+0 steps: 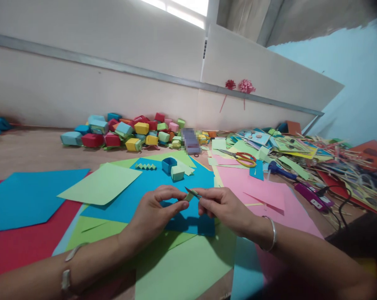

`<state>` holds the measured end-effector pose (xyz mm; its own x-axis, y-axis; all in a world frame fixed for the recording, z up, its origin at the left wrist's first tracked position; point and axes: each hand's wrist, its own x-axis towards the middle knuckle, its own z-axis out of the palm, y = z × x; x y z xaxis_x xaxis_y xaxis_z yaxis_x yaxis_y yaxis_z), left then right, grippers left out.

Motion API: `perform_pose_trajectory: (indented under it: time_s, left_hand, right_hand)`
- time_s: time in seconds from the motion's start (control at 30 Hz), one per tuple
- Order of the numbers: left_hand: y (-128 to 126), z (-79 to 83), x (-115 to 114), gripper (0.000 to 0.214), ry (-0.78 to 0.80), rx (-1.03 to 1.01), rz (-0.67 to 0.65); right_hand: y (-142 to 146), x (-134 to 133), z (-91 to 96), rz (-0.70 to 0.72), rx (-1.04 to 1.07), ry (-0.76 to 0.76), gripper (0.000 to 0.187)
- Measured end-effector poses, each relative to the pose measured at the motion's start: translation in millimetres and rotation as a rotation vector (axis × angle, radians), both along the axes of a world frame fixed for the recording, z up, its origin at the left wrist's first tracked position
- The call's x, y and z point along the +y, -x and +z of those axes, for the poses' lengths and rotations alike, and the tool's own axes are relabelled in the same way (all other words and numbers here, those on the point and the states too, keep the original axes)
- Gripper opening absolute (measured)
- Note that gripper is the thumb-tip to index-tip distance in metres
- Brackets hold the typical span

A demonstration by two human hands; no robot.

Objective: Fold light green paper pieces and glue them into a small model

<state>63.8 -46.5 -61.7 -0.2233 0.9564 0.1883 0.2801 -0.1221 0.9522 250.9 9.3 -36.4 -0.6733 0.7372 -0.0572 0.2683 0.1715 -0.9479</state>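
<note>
A small folded strip of green paper (190,194) is pinched between both of my hands above the blue sheet (151,183). My left hand (157,210) curls its thumb and forefinger round onto the strip's left end. My right hand (222,206) grips the right end with closed fingers. Both wrists wear silver bangles. Just beyond my hands lie a pleated green strip (146,166), a small blue paper box (168,164) and a pale green paper cube (177,173).
Coloured sheets cover the table: green (101,185), blue (26,198), red (16,246), pink (263,196). A heap of paper cubes (126,131) lies by the wall. Red-handled scissors (243,158), a purple tool (313,200), cables and sticks clutter the right side.
</note>
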Motion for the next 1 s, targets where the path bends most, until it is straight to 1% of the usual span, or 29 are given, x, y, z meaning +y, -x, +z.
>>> perform_pose_trajectory:
  time_s: [0.07,0.13,0.2,0.23,0.3,0.37,0.4,0.43,0.47,0.5,0.6,0.73,0.77,0.83,0.87,0.93,1.0]
  left_hand:
    - [-2,1.1,0,0.011,0.016,-0.045,0.014]
    - [-4,2.0,-1,0.013,0.049,-0.103,0.017]
    - [-6,2.6,-2,0.014,0.074,-0.157,0.007]
    - [-6,2.7,-2,0.014,0.081,-0.179,0.003]
    - [-7,2.9,-3,0.015,0.093,-0.214,-0.004]
    - [-8,2.8,-4,0.016,0.114,-0.251,-0.022]
    - [-8,2.8,-5,0.018,0.125,-0.274,-0.031]
    - [-8,2.8,-6,0.019,0.135,-0.296,-0.039]
    - [-8,2.8,-8,0.02,0.143,-0.311,-0.046]
    - [-8,2.9,-9,0.02,0.148,-0.318,-0.052]
    - [-8,2.8,-12,0.021,0.141,-0.301,-0.078]
    - [-7,1.6,-10,0.029,0.091,-0.267,-0.066]
    - [-6,1.3,-9,0.029,0.071,-0.244,-0.055]
    - [-5,0.7,-7,0.023,-0.007,-0.161,-0.034]
    - [-4,0.4,-6,0.019,-0.066,-0.105,-0.027]
    - [-3,-0.4,-5,0.012,-0.196,0.011,-0.029]
    - [-3,-1.4,-4,0.009,-0.295,0.094,-0.05]
  right_hand:
    - [-1,1,-2.5,-0.01,0.018,-0.054,0.036]
    - [-3,2,-7.1,-0.001,0.04,-0.139,0.033]
    - [-4,4,-13.9,0.024,0.066,-0.295,0.036]
    - [-5,6,-18.0,0.035,0.078,-0.413,0.039]
    - [-6,8,-26.8,0.035,0.075,-0.721,0.042]
    - [-5,10,-34.5,-0.018,0.02,-1.063,0.042]
    - [-4,10,-37.3,-0.059,-0.02,-1.208,0.04]
    - [-3,10,-39.2,-0.096,-0.058,-1.318,0.038]
    - [-1,9,-40.3,-0.128,-0.085,-1.388,0.036]
    - [0,9,-40.6,-0.15,-0.102,-1.426,0.035]
    - [3,5,-39.5,-0.179,-0.11,-1.441,0.032]
    - [5,3,-37.8,-0.214,-0.082,-1.361,0.029]
    - [5,3,-36.9,-0.194,-0.053,-1.341,0.029]
    - [5,3,-33.7,-0.104,0.052,-1.282,0.031]
    - [4,2,-31.4,-0.05,0.109,-1.222,0.03]
    - [4,0,-25.9,0.014,0.175,-1.035,0.026]
    - [3,-3,-20.7,0.002,0.161,-0.851,0.017]
